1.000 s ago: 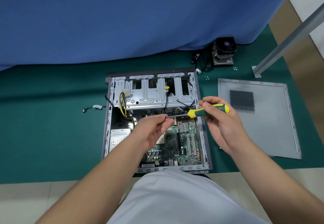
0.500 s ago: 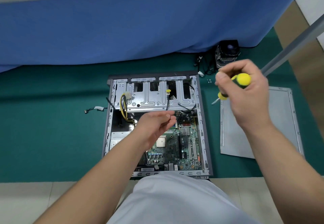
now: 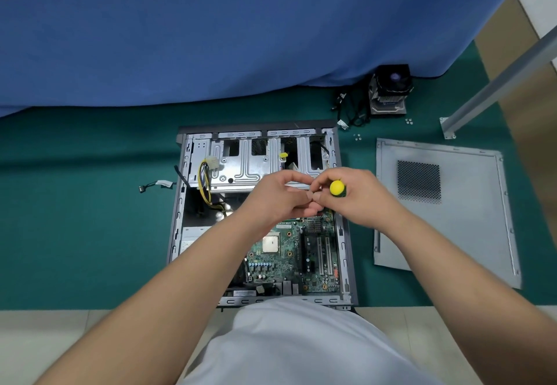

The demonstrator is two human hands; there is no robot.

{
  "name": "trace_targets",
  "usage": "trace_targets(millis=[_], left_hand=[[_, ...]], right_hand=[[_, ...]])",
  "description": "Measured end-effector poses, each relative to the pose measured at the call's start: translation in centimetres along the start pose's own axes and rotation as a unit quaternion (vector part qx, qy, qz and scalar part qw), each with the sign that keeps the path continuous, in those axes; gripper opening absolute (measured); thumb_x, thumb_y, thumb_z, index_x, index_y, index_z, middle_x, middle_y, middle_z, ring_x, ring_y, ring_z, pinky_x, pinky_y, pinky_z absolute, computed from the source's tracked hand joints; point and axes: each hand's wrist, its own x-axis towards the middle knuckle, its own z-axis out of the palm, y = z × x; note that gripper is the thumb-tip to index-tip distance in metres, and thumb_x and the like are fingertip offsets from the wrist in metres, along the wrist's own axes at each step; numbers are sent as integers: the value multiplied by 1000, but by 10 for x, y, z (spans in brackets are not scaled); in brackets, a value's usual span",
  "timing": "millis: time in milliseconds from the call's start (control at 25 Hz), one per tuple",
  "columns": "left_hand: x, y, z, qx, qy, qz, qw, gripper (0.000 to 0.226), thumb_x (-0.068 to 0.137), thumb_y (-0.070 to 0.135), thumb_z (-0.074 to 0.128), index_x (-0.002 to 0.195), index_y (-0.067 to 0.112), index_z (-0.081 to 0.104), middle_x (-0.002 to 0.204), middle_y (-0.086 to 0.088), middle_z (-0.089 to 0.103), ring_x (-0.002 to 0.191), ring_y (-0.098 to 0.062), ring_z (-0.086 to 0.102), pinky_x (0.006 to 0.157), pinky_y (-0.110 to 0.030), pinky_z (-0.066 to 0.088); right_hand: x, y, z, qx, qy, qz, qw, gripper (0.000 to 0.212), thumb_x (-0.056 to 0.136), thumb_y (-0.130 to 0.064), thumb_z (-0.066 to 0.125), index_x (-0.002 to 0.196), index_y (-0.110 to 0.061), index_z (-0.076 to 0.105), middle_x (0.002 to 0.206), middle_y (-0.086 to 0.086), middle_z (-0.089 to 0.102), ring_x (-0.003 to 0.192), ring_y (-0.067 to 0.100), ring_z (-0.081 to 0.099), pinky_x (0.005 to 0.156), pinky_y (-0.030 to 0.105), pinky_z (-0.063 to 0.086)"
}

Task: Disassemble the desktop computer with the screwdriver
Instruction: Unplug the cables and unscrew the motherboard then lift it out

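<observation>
Open desktop computer case (image 3: pixel 262 212) lies flat on the green mat (image 3: pixel 75 218), directly ahead of the person; motherboard (image 3: pixel 301 252) exposed in the near half, metal drive cage (image 3: pixel 250 161) in the far half. Removed side panel (image 3: pixel 470 233) lies just right of the case. Fan-and-heatsink unit (image 3: pixel 390 90) and a few loose screws (image 3: pixel 357 136) sit beyond, near the blue cloth (image 3: pixel 211 37).

Right hand (image 3: pixel 358 200) is clenched round the screwdriver (image 3: pixel 337 188); only the yellow butt and a bit of green grip show, so the shaft points away from the camera, down into the case. Left hand (image 3: pixel 277 196) has its fingers curled and meeting the right hand's fingertips above the board's far edge. Whether it pinches the shaft or a screw: cannot tell, contact hidden.

Handling judgement: the screwdriver is light and stiff; hold by the rubbery grip, steady the shaft near the tip. The board is fragile, so a slipped tip could gouge it. Case sheet metal is rigid with sharp-looking edges; take hold at the folded rims.
</observation>
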Motion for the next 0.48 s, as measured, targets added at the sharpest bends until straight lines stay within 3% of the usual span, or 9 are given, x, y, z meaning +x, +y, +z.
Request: trace_targets(millis=[160,280,360,480], left_hand=[[4,3,2,48,-12,-16,999,27,97,-11,60,121,1,63,100,-29,74,85,-29,77,78,-32,64],[12,4,7,52,-11,-19,998,29,97,-13,55,121,1,63,104,-30,73,86,-28,77,77,-31,64],[19,4,8,61,-6,-3,998,27,99,-9,54,121,3,64,101,-22,76,89,-24,77,80,-32,64],[36,6,-1,190,44,97,976,21,102,9,59,113,25,69,106,6,77,90,-10,74,82,-26,60]], right_hand=[[3,8,0,15,-36,12,999,12,87,-29,78,85,-39,71,85,-19,71,80,2,66,66,10,46],[6,13,0,24,-20,38,999,13,86,-30,78,81,-39,69,80,-14,71,72,14,67,60,27,54],[10,14,2,39,4,54,998,12,86,-31,78,81,-36,68,79,-11,71,73,16,67,63,31,54],[23,27,-11,81,96,94,988,13,85,-28,78,81,-35,68,80,-16,70,71,6,64,63,23,50]])
